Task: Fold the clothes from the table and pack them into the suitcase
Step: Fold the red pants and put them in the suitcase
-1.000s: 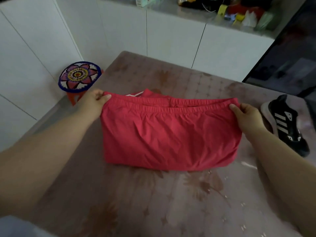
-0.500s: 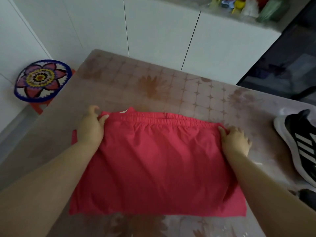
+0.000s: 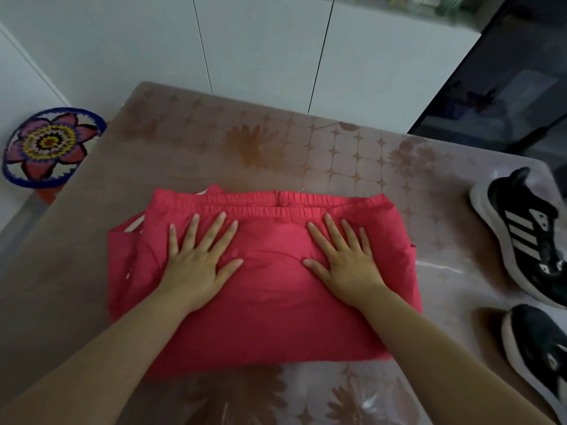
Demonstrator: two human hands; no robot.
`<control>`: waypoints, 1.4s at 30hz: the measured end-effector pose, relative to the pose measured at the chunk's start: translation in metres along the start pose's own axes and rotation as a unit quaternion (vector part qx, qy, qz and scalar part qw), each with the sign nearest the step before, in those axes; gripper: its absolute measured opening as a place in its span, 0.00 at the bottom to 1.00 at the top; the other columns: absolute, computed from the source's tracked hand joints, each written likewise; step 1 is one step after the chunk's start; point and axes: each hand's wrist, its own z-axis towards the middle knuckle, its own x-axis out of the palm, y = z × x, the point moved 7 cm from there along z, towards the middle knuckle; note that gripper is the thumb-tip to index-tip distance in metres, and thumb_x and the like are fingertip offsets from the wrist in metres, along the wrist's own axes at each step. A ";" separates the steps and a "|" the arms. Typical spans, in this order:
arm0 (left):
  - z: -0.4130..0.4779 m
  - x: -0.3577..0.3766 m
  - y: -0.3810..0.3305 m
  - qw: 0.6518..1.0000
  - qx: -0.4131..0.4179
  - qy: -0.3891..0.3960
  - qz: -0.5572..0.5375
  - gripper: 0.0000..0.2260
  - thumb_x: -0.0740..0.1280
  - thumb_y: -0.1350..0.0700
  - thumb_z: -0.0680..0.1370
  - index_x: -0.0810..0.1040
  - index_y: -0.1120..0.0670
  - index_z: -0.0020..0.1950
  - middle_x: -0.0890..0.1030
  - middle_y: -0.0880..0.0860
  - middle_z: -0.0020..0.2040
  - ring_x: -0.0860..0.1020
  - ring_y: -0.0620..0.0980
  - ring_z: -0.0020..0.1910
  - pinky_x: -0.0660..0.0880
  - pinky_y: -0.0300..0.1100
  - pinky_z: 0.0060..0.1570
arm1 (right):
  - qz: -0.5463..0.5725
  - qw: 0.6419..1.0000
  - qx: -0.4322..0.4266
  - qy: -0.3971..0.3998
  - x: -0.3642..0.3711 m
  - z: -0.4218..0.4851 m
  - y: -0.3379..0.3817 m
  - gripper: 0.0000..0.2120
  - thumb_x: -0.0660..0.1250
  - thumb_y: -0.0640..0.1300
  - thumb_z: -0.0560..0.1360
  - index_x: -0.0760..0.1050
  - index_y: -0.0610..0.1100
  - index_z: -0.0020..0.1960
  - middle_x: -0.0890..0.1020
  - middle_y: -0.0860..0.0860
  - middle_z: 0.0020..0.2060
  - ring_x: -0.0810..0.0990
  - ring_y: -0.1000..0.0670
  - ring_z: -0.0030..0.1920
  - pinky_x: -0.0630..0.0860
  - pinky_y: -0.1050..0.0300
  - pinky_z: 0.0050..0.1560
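A folded red garment (image 3: 270, 302) lies flat near the middle of the table (image 3: 276, 148), its elastic waistband along the far edge. The left hand (image 3: 199, 259) and the right hand (image 3: 343, 259) both press down on it side by side, palms flat and fingers straight and spread, gripping nothing. Two black sneakers sit at the right side of the table: one (image 3: 521, 237) farther away (white stripes on its side), the other (image 3: 540, 351) nearer. A round flower-patterned stool (image 3: 49, 145) stands off the table's left side.

Floral table (image 3: 214, 148): red garment (image 3: 270, 317), two sneakers (image 3: 521, 237)
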 end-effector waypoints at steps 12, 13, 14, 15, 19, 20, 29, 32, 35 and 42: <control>-0.067 -0.044 0.069 0.972 -0.185 -0.066 -0.128 0.34 0.58 0.41 0.78 0.42 0.45 0.77 0.42 0.54 0.78 0.43 0.60 0.76 0.41 0.61 0.71 | 0.028 0.995 -0.071 -0.059 -0.036 -0.086 0.115 0.33 0.50 0.68 0.73 0.63 0.51 0.71 0.72 0.45 0.68 0.73 0.41 0.66 0.57 0.36 0.64; -0.081 -0.042 0.086 0.958 -0.229 -0.071 -0.160 0.37 0.60 0.40 0.76 0.42 0.45 0.77 0.41 0.58 0.77 0.43 0.62 0.75 0.42 0.62 0.71 | 0.032 0.994 -0.094 -0.044 -0.032 -0.093 0.137 0.33 0.51 0.67 0.71 0.64 0.51 0.70 0.73 0.45 0.67 0.74 0.42 0.65 0.58 0.36 0.63; -0.093 -0.038 0.101 0.942 -0.264 -0.069 -0.196 0.40 0.63 0.39 0.74 0.41 0.45 0.77 0.40 0.60 0.77 0.43 0.63 0.75 0.45 0.63 0.71 | 0.040 0.993 -0.114 -0.022 -0.027 -0.098 0.158 0.33 0.52 0.68 0.70 0.64 0.52 0.70 0.73 0.46 0.67 0.74 0.43 0.65 0.59 0.36 0.63; -0.103 -0.035 0.110 0.928 -0.283 -0.063 -0.235 0.44 0.65 0.38 0.72 0.40 0.45 0.77 0.42 0.62 0.77 0.45 0.63 0.75 0.47 0.64 0.71 | 0.047 0.991 -0.129 0.003 -0.023 -0.101 0.177 0.34 0.52 0.68 0.69 0.65 0.52 0.70 0.74 0.47 0.67 0.74 0.44 0.65 0.60 0.37 0.63; -0.113 -0.019 0.107 0.919 -0.254 -0.029 -0.299 0.44 0.67 0.42 0.74 0.40 0.52 0.77 0.57 0.59 0.76 0.57 0.60 0.74 0.51 0.61 0.71 | 0.055 0.982 -0.167 0.066 -0.013 -0.098 0.240 0.40 0.59 0.69 0.65 0.62 0.50 0.72 0.71 0.47 0.69 0.71 0.45 0.68 0.55 0.42 0.67; -0.114 -0.017 0.103 0.920 -0.245 -0.030 -0.303 0.43 0.66 0.43 0.74 0.40 0.52 0.77 0.59 0.58 0.76 0.59 0.59 0.74 0.51 0.61 0.71 | 0.058 0.980 -0.185 0.052 -0.014 -0.095 0.251 0.42 0.63 0.66 0.67 0.58 0.47 0.75 0.65 0.45 0.73 0.65 0.44 0.72 0.46 0.41 0.68; -0.111 -0.025 0.094 0.876 -0.224 -0.045 -0.424 0.41 0.69 0.60 0.74 0.45 0.52 0.78 0.71 0.58 0.69 0.71 0.54 0.66 0.66 0.45 0.65 | 0.032 0.988 -0.128 0.086 0.013 -0.069 0.281 0.42 0.62 0.53 0.75 0.44 0.35 0.76 0.50 0.40 0.76 0.51 0.44 0.76 0.43 0.48 0.74; -0.115 -0.036 0.093 0.902 -0.175 -0.028 -0.394 0.42 0.69 0.60 0.75 0.43 0.46 0.77 0.72 0.56 0.68 0.74 0.54 0.64 0.67 0.49 0.66 | 0.020 0.988 -0.141 0.063 0.014 -0.071 0.282 0.26 0.55 0.46 0.68 0.77 0.39 0.62 0.81 0.44 0.57 0.82 0.49 0.55 0.72 0.49 0.62; -0.127 -0.054 0.098 0.953 -0.088 -0.019 -0.290 0.34 0.61 0.57 0.80 0.40 0.38 0.73 0.79 0.52 0.54 0.76 0.52 0.59 0.57 0.57 0.71 | 0.072 0.980 -0.169 0.072 -0.006 -0.090 0.272 0.30 0.49 0.42 0.63 0.80 0.42 0.58 0.84 0.47 0.50 0.84 0.52 0.46 0.74 0.45 0.58; -0.157 -0.059 0.099 0.973 0.199 -0.100 0.056 0.63 0.82 0.57 0.54 0.43 0.48 0.78 0.50 0.58 0.77 0.45 0.59 0.75 0.41 0.57 0.71 | 0.305 0.929 -0.180 0.104 -0.048 -0.154 0.230 0.33 0.55 0.34 0.73 0.54 0.50 0.76 0.67 0.58 0.68 0.62 0.62 0.68 0.41 0.64 0.72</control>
